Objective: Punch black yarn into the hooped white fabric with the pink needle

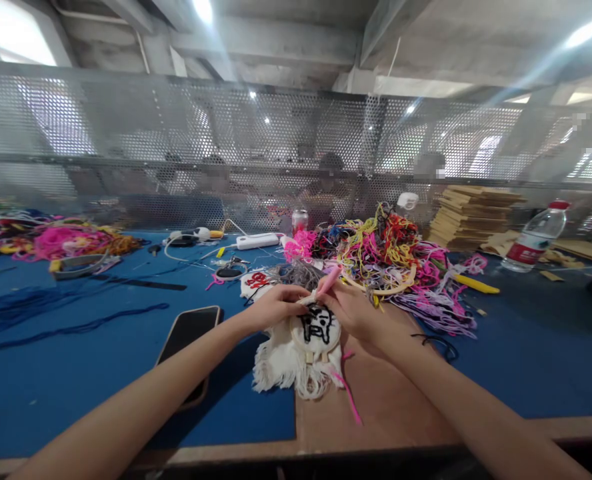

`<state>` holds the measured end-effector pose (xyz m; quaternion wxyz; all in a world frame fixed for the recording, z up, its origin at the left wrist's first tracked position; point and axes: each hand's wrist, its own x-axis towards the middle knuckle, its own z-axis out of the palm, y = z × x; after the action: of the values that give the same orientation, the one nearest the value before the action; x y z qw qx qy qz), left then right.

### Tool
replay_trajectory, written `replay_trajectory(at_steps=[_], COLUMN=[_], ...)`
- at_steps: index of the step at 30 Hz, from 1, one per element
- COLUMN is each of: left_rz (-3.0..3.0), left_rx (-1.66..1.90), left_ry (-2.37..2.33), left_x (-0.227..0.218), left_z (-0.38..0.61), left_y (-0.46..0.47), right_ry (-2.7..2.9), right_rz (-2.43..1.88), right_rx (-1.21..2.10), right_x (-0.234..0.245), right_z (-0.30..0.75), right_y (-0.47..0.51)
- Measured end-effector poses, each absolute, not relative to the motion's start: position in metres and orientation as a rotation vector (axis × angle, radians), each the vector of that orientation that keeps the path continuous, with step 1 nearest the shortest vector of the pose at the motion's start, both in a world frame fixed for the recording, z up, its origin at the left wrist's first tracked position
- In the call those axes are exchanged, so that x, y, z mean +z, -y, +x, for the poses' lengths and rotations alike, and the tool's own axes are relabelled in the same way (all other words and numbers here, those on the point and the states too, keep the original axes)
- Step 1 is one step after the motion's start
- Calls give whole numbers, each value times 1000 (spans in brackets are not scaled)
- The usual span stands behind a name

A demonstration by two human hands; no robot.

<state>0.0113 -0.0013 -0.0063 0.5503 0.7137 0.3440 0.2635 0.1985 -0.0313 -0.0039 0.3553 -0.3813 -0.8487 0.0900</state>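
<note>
A round embroidery hoop (pixel 296 339) with off-white cloth (pixel 275 365) is held just above the table. The cloth's frayed edges hang below it, and a black outline drawing (pixel 321 323) is stitched on its face. My left hand (pixel 279 308) grips the hoop's upper left edge, fingers bent over the rim. In my right hand (pixel 355 311) is a pink pen-like tool (pixel 331 279), tilted over the hoop's top edge; its tip is hidden by the fingers. A pink yarn end (pixel 350 399) trails below the hoop on the right.
A phone (pixel 192 333) lies by my left forearm. Beyond my hands are a tangled yarn heap (pixel 381 250), a red-stitched white piece (pixel 257 283), a power strip (pixel 257 241) and a can (pixel 300 221). At right stand a water bottle (pixel 537 239) and stacked brown packets (pixel 469 215).
</note>
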Motion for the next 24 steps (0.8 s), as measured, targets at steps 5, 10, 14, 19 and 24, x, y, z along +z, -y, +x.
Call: replay_trajectory(at_steps=[5,10,14,19,24], left_rz=[1722,1796,1869,1829,1789], left_rx=[615,640,635,629,636], left_ry=[-785,-777,-781,-777,-822], left_x=[-7,-10,-11,-9,-8], left_z=[11,12,11,11,10], left_y=[1,0,-1,-2,-1], right_ry=[2237,2321,2428,2341,2245], right_rz=[-862,-852,-845,-917,-1068], right_rx=[269,207,130,197,229], right_x=[-4,-4,-5,-7,-4], right_z=[199,201,199,199,198], right_y=[31,30,28,28,31])
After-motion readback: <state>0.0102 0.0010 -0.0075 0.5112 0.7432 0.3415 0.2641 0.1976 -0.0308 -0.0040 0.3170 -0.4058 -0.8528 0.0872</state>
